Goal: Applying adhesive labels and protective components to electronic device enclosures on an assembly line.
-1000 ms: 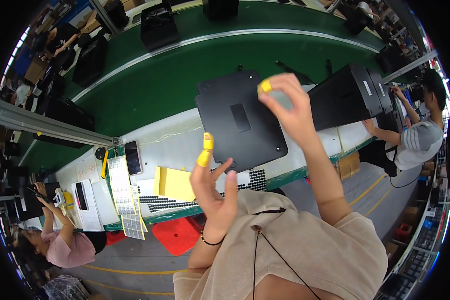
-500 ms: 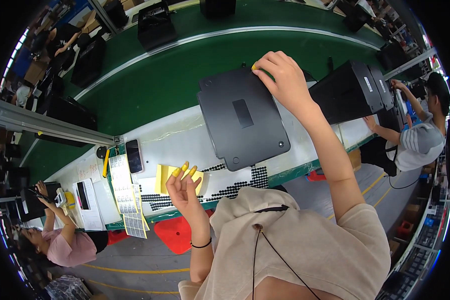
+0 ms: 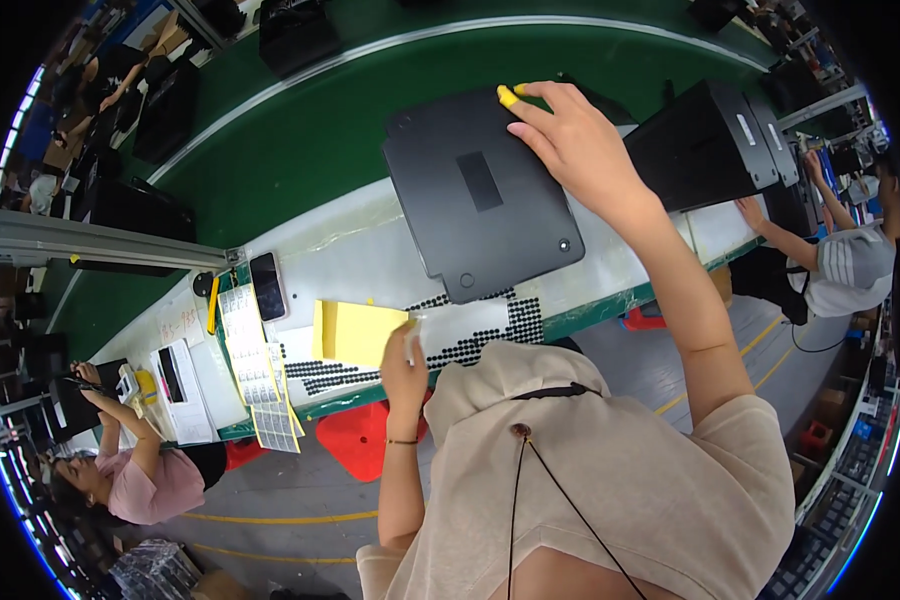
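A dark grey plastic casing point(image 3: 515, 225), with a rectangular recess in its middle, rests tilted at the far side of the white work surface. A ring point(image 3: 467, 281) marks its near left corner, and a round fitting with a light centre point(image 3: 564, 245) its near right corner. My right hand point(image 3: 585, 150) lies over its far right edge, fingers stretched and apart, yellow covers on the fingertips. My left hand point(image 3: 403, 368) is by the sheet of small black round pads point(image 3: 475, 345), beside a yellow paper pad point(image 3: 365, 333). Its fingers are curled and slightly blurred; anything between them is hidden.
Left of the yellow pad lie a phone point(image 3: 268, 286), label sheets point(image 3: 260, 365) and a yellow cutter point(image 3: 212, 305). A green conveyor point(image 3: 300, 145) runs beyond the work surface. Black boxy units point(image 3: 695, 150) stand at right. Co-workers sit on both sides; a red stool point(image 3: 355, 440) is below.
My left hand has lowered from above the yellow pad to the sheet of black pads, its fingers curling in. My right hand's fingers have straightened on the casing's edge. The view has shifted slightly.
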`<action>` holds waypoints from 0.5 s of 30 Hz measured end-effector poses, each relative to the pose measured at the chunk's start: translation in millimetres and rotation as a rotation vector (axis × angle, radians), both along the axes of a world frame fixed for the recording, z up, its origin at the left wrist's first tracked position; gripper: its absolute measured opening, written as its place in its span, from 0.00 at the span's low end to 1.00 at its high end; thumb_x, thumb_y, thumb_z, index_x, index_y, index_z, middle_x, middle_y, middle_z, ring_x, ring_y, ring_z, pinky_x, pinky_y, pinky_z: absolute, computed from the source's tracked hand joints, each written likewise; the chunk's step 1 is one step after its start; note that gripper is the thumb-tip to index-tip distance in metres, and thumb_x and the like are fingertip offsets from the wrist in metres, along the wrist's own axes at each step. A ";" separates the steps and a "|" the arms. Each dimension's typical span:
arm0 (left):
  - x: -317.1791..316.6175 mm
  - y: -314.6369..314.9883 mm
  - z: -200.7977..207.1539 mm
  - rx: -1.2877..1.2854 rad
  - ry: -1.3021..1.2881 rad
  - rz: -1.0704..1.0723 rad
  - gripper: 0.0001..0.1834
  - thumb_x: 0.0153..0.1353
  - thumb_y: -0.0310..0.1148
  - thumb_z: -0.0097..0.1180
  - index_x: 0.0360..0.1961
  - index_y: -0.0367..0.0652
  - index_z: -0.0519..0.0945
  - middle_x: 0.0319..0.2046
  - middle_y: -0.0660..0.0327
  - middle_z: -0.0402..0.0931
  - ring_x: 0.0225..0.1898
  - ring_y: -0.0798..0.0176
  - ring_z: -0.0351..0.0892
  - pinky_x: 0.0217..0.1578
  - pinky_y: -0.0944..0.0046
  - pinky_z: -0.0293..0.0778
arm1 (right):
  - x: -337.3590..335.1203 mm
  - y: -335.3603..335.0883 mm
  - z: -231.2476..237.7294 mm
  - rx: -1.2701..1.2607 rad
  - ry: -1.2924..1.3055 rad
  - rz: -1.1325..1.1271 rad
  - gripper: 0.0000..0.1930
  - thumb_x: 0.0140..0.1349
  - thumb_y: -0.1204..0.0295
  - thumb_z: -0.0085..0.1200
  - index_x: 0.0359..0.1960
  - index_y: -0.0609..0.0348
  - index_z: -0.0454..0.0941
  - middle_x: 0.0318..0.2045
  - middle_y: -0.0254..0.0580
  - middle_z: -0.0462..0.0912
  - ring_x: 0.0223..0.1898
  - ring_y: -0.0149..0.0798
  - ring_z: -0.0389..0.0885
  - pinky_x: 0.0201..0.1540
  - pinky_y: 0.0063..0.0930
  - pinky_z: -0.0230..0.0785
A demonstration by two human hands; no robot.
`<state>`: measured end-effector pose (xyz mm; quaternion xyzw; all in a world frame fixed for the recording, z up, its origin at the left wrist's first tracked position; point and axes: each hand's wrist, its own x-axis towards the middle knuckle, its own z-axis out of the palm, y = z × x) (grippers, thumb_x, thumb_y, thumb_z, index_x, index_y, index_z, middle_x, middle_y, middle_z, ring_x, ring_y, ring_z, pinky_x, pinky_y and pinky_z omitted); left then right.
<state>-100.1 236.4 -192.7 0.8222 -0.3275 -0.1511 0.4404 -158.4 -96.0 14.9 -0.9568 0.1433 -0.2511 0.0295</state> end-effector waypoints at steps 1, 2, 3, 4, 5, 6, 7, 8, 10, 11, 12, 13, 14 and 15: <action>-4.7 3.6 -18.5 0.058 -0.160 -0.121 0.15 0.63 0.25 0.49 0.51 0.36 0.73 0.49 0.50 0.74 0.51 0.46 0.75 0.53 0.55 0.71 | -3.2 0.9 -2.5 0.027 0.016 -0.015 0.17 0.66 0.65 0.51 0.53 0.59 0.75 0.53 0.42 0.73 0.52 0.46 0.73 0.57 0.33 0.65; -6.2 4.8 -29.6 0.114 -0.180 -0.291 0.21 0.61 0.29 0.54 0.56 0.39 0.71 0.56 0.49 0.69 0.59 0.42 0.66 0.61 0.49 0.62 | -8.1 0.0 -8.6 0.262 0.040 0.001 0.20 0.70 0.65 0.45 0.60 0.59 0.69 0.58 0.45 0.69 0.58 0.45 0.71 0.62 0.31 0.59; -10.0 8.1 -40.1 0.124 -0.175 -0.294 0.21 0.61 0.29 0.54 0.56 0.39 0.71 0.56 0.49 0.69 0.59 0.42 0.66 0.61 0.49 0.62 | -13.2 0.0 -21.1 0.272 0.044 -0.001 0.20 0.70 0.65 0.45 0.60 0.59 0.69 0.58 0.45 0.69 0.58 0.45 0.71 0.62 0.31 0.59; -14.9 6.8 -47.9 0.202 -0.264 -0.394 0.24 0.61 0.32 0.55 0.58 0.41 0.70 0.60 0.50 0.66 0.62 0.44 0.61 0.63 0.48 0.57 | -19.9 -1.6 -37.4 0.469 -0.161 0.016 0.21 0.70 0.66 0.43 0.62 0.60 0.67 0.58 0.45 0.69 0.58 0.43 0.70 0.62 0.30 0.59; -19.6 9.5 -57.8 0.285 -0.351 -0.486 0.27 0.61 0.36 0.55 0.61 0.42 0.68 0.63 0.51 0.62 0.66 0.46 0.56 0.66 0.47 0.52 | -23.7 -0.5 -50.7 0.668 -0.366 0.039 0.21 0.71 0.67 0.42 0.63 0.61 0.65 0.58 0.45 0.69 0.59 0.40 0.70 0.63 0.28 0.58; -20.1 13.0 -73.0 0.405 -0.375 -0.532 0.31 0.62 0.43 0.53 0.65 0.45 0.64 0.67 0.54 0.55 0.69 0.47 0.50 0.67 0.45 0.47 | -32.1 6.1 -61.7 0.737 -0.457 0.001 0.20 0.72 0.68 0.39 0.62 0.63 0.64 0.58 0.43 0.70 0.60 0.36 0.69 0.63 0.27 0.57; -22.2 12.9 -77.1 0.412 -0.366 -0.535 0.31 0.62 0.43 0.53 0.65 0.45 0.64 0.67 0.54 0.55 0.69 0.47 0.50 0.67 0.45 0.47 | -42.1 13.3 -84.4 0.893 -0.595 -0.114 0.18 0.72 0.69 0.41 0.60 0.63 0.65 0.56 0.43 0.71 0.57 0.36 0.71 0.61 0.27 0.59; -23.3 11.2 -79.7 0.427 -0.422 -0.520 0.31 0.63 0.44 0.52 0.65 0.46 0.63 0.67 0.54 0.56 0.69 0.48 0.51 0.67 0.44 0.46 | -53.8 21.9 -111.6 1.042 -0.736 -0.236 0.17 0.71 0.71 0.42 0.58 0.63 0.67 0.54 0.43 0.72 0.54 0.35 0.72 0.59 0.27 0.61; -24.2 8.7 -84.3 0.445 -0.471 -0.506 0.31 0.64 0.45 0.50 0.66 0.46 0.63 0.67 0.55 0.56 0.69 0.48 0.51 0.67 0.44 0.46 | -83.0 43.6 -159.9 1.158 -0.787 -0.441 0.12 0.72 0.72 0.40 0.53 0.63 0.68 0.50 0.40 0.74 0.51 0.32 0.73 0.57 0.27 0.63; -24.3 7.5 -87.4 0.465 -0.478 -0.497 0.31 0.64 0.45 0.50 0.66 0.46 0.63 0.67 0.55 0.56 0.69 0.48 0.51 0.67 0.43 0.46 | -97.4 58.6 -186.5 1.120 -0.741 -0.468 0.10 0.71 0.72 0.42 0.49 0.63 0.70 0.46 0.41 0.76 0.48 0.34 0.75 0.54 0.28 0.65; -25.2 7.3 -89.6 0.489 -0.484 -0.487 0.31 0.64 0.45 0.49 0.66 0.46 0.63 0.67 0.55 0.56 0.69 0.48 0.51 0.67 0.43 0.45 | -112.1 74.8 -212.2 1.085 -0.695 -0.495 0.08 0.70 0.73 0.44 0.46 0.63 0.71 0.43 0.41 0.77 0.45 0.35 0.76 0.50 0.29 0.67; -26.4 6.1 -89.8 0.494 -0.478 -0.494 0.31 0.64 0.45 0.49 0.66 0.46 0.63 0.67 0.55 0.56 0.69 0.48 0.51 0.67 0.43 0.45 | -129.7 89.3 -233.5 0.945 -0.451 -0.460 0.07 0.66 0.75 0.47 0.43 0.63 0.73 0.39 0.43 0.78 0.42 0.39 0.76 0.48 0.31 0.68; -27.0 2.5 -90.7 0.481 -0.491 -0.457 0.31 0.64 0.46 0.49 0.66 0.46 0.63 0.67 0.55 0.56 0.69 0.48 0.51 0.67 0.43 0.45 | -141.3 100.2 -249.4 0.800 -0.214 -0.416 0.06 0.63 0.76 0.50 0.40 0.63 0.74 0.35 0.45 0.78 0.39 0.42 0.77 0.45 0.32 0.69; -28.0 0.0 -91.9 0.468 -0.503 -0.420 0.31 0.64 0.46 0.49 0.65 0.45 0.64 0.67 0.55 0.56 0.69 0.48 0.50 0.67 0.43 0.45 | -143.9 108.5 -256.4 0.731 -0.136 -0.231 0.07 0.56 0.78 0.54 0.37 0.62 0.77 0.33 0.48 0.78 0.38 0.50 0.76 0.43 0.36 0.69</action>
